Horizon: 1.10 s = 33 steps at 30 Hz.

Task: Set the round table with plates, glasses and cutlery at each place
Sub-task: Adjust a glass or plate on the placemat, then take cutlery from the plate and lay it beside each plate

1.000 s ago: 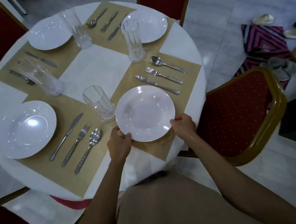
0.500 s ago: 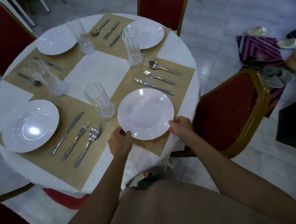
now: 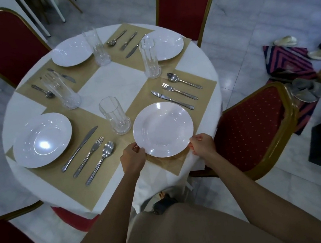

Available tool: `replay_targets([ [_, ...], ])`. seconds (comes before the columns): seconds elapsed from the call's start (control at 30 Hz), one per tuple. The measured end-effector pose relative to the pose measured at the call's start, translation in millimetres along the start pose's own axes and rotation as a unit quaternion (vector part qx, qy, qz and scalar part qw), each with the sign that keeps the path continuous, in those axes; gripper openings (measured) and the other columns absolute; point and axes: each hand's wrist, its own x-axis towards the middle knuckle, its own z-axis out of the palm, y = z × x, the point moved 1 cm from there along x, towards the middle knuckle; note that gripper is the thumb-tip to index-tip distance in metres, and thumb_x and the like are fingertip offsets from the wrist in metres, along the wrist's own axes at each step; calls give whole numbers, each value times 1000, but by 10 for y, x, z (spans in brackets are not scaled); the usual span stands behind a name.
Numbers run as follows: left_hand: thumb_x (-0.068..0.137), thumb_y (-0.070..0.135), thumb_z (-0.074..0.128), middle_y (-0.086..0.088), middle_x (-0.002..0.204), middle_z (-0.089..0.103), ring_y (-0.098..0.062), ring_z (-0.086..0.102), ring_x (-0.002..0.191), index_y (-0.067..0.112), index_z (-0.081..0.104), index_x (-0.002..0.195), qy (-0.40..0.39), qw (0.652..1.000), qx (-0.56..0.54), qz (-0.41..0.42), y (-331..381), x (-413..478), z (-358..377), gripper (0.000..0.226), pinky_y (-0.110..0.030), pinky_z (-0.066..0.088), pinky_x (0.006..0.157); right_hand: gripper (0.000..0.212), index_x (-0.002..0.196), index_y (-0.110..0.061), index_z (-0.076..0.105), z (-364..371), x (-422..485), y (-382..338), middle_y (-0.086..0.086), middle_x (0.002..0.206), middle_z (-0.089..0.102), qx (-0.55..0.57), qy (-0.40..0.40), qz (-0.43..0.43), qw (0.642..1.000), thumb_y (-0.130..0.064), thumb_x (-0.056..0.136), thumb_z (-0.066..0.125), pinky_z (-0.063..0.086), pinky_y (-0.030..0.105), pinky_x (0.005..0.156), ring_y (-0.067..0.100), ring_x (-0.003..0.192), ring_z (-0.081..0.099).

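Plate [image 3: 163, 129] — flat between left hand [image 3: 133, 159], right hand [image 3: 202, 145]

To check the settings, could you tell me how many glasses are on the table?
4 glasses: near, beside the held plate; left; far left; far right. None seems hidden.

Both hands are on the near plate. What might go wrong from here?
1. The white round plate, gripped at its near rim by the left hand and right hand, lies close to the edge of the white-clothed round table; pulling it nearer might tip it off.
2. The tall clear ribbed glass stands just beside the plate's left rim; a leftward nudge may topple it.
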Motion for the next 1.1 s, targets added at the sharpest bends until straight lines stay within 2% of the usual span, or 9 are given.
replay_targets([
  [0.1,84,14,60,19,82,67,-12,66,91,23,71,113,-8,1000,-6,3,-18,-23,-22,33,-14,40,61,9,102,-18,61,-28,-26,1,1,100,66,-31,33,-9,999,-20,92,59,56,35,78,18,90,62],
  [0.2,84,16,61,24,78,62,-12,66,92,22,72,110,-10,1000,6,19,-41,-47,-39,28,-13,39,62,4,97,-19,58,-29,-89,-58,-5,89,59,-51,68,-48,995,-19,93,59,41,24,66,10,78,53],
  [0.33,87,23,64,11,97,68,-17,64,104,17,69,117,4,999,41,28,-64,-74,-109,31,-28,49,85,3,92,-21,60,95,-250,-234,-11,83,62,-77,17,-136,988,-19,90,62,38,17,57,8,78,57],
  [0.4,87,23,64,1,114,70,-17,63,110,15,66,124,14,998,50,26,-103,-85,-174,38,-30,49,97,4,92,-20,62,212,-345,-341,-10,84,64,-78,-28,-178,980,-18,89,64,39,14,58,4,78,58],
  [0.53,89,21,64,-1,120,69,-15,63,110,16,65,126,52,996,65,30,-210,-158,-367,38,-21,41,92,4,90,-20,62,525,-545,-492,-9,84,65,-117,-85,-257,955,-18,90,65,39,10,61,3,78,59],
  [0.7,89,20,64,-2,122,69,-17,63,107,18,66,125,102,992,68,24,-395,-237,-655,36,-27,45,94,2,88,-20,64,944,-750,-586,-6,88,67,-166,-143,-295,930,-18,89,64,52,29,79,18,90,61],
  [0.77,90,22,65,-1,120,70,-17,65,102,20,69,122,122,990,72,20,-505,-242,-793,33,-27,46,93,2,88,-21,65,1093,-803,-595,-11,85,65,-184,-172,-310,917,-20,89,64,48,26,78,15,89,61],
  [0.97,91,21,67,-1,112,74,-17,66,100,17,74,115,146,985,87,39,-835,-169,-1245,25,-32,51,93,4,94,-24,66,1540,-839,-640,-14,88,65,-232,-233,-309,892,-24,91,63,40,11,69,7,86,62],
  [1.1,91,19,68,-4,114,71,-19,65,101,17,73,118,128,984,118,29,-1046,-59,-1493,28,-35,52,94,14,100,-20,60,1822,-800,-650,-7,95,64,-255,-237,-273,897,-27,89,63,40,21,70,12,88,61],
])
